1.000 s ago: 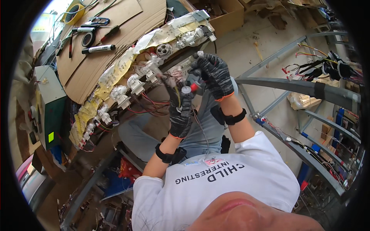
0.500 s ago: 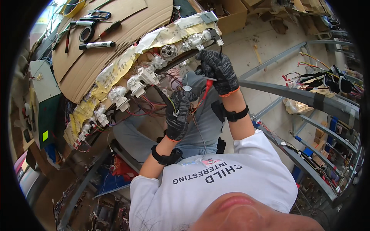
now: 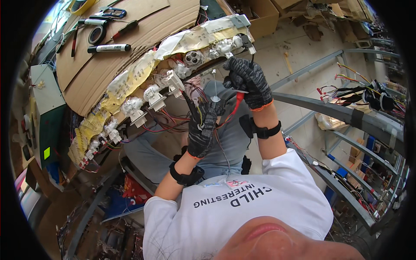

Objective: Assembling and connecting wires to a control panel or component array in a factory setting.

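Both hands wear dark grey knit gloves with orange cuffs. My left hand (image 3: pixel 202 132) is closed around a wire bundle (image 3: pixel 190 105) with a black sleeve and a yellow-green wire. My right hand (image 3: pixel 250 82) is closed beside the far right end of the wiring board, pinching a thin black cable (image 3: pixel 252 57); its fingertips partly hide the grip. Below that hand sticks out a red wire boot (image 3: pixel 238 99), its wires running down towards my left hand. A white cable tie with a disc (image 3: pixel 215 99) stands between the hands. White connectors (image 3: pixel 154 97) line the board's near edge.
The wiring board (image 3: pixel 130 82), covered with yellowed paper tape, slants across the cardboard-topped table. On the cardboard (image 3: pixel 151 32) lie a marker (image 3: pixel 109 48), a roll of black tape (image 3: pixel 97 35) and a screwdriver (image 3: pixel 125 29). Grey metal rails (image 3: pixel 320 104) and a wire harness (image 3: pixel 368 93) are at the right.
Both hands keep their grip and have hardly moved. The view has shifted slightly, and the white disc tie now stands more upright, with its small tip showing between the hands.
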The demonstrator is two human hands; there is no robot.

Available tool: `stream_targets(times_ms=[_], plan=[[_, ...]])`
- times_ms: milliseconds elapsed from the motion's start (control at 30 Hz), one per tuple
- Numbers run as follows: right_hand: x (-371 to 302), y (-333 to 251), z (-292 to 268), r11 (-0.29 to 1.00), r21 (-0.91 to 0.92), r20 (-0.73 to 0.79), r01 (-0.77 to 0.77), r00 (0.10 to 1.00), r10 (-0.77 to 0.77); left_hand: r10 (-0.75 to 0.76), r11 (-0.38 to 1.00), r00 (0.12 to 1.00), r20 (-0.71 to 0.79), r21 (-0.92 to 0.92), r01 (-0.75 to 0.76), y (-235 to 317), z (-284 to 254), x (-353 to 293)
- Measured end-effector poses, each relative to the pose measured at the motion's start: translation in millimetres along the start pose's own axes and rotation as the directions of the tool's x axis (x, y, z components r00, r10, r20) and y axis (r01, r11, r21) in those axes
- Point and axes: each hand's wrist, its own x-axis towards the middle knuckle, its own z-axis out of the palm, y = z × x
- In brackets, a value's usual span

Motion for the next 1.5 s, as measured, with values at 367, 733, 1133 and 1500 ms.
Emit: stream_targets(times_ms=[367,733,1133,1500], plan=[[8,6,6,0.947,-0.261,-0.116,0.185,0.968,-0.221,0.020,1.000,1.000,-0.011,-0.014,-0.020,7,13,10],[3,9,1,0.992,0.125,0.034,-0.006,0.999,0.001,0.104,0.982,0.992,-0.076,0.166,-0.090,-17,16,16],[12,14,8,0.999,0.027,-0.072,0.037,0.997,-0.035,0.319,0.934,0.890,-0.327,0.266,-0.237,-21,20,10],[16,21,10,0.991,0.030,-0.088,0.127,0.988,-0.124,0.235,0.909,0.923,-0.303,-0.268,-0.320,8,1,-15]])
